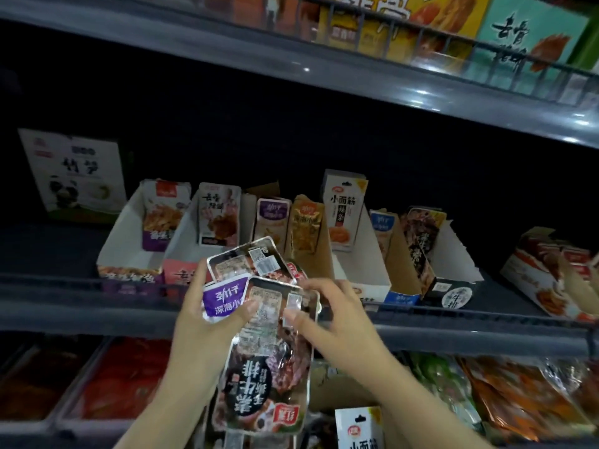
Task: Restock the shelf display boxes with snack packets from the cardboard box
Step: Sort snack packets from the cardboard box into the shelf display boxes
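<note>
Holding packets fanned in our left hand, right hand fingers pinching the top one; display boxes beyond, shelf rail between.

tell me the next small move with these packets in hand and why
Probably have the right hand lift the dark beef-steak packet off the stack gripped by the left hand and carry it to the matching dark display box on the right; its print matches, and the purple packet belongs elsewhere.

Fanned snack packets — dark, upside-down, one purple — held before half-empty, open-fronted display boxes.
</note>
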